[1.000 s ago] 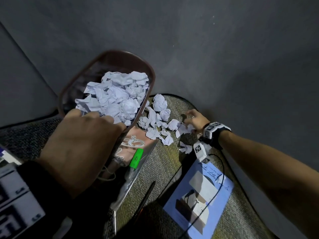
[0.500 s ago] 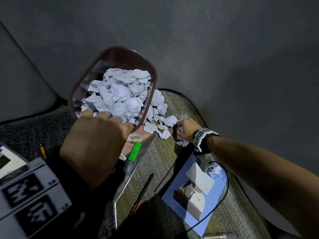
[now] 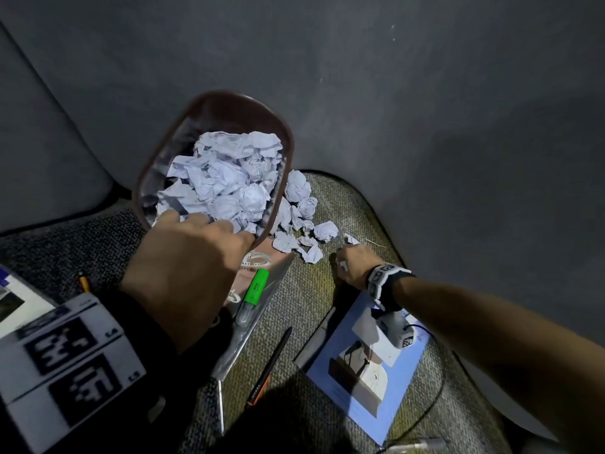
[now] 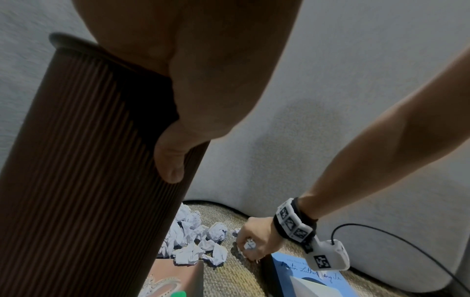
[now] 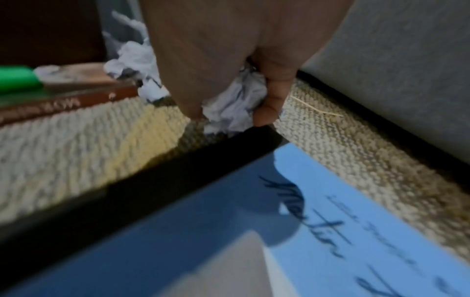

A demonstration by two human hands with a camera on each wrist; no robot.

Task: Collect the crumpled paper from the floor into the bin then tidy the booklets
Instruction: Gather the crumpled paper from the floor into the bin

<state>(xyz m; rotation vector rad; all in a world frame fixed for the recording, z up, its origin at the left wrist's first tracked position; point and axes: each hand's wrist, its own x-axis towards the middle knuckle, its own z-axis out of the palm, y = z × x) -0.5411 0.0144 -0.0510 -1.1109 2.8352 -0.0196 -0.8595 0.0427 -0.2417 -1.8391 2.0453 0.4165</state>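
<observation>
My left hand (image 3: pixel 196 244) grips the rim of a ribbed dark brown bin (image 3: pixel 229 106), holding it tilted; its thumb (image 4: pixel 170 160) lies down the outer wall (image 4: pixel 84 160). White crumpled paper (image 3: pixel 229 178) fills the bin. More crumpled paper (image 3: pixel 301 221) lies on the woven rug beside the bin. My right hand (image 3: pixel 350 267) is down at the rug with a wad of crumpled paper (image 5: pixel 234 100) gripped in its curled fingers (image 4: pixel 250 246). A blue booklet (image 3: pixel 363 365) lies just below that hand. A pinkish booklet (image 3: pixel 258 276) lies under the bin's near edge.
A green highlighter (image 3: pixel 255 290) rests on the pinkish booklet, and a dark pen (image 3: pixel 271 365) lies on the rug (image 3: pixel 304 306). A yellow pencil (image 3: pixel 83 281) and another booklet (image 3: pixel 19 299) sit at the left. Grey upholstered walls (image 3: pixel 425 126) close in behind and to the right.
My right hand has drawn back from the paper pile toward the blue booklet, closing on a wad of paper. The bin has shifted slightly right with my left hand still holding its rim.
</observation>
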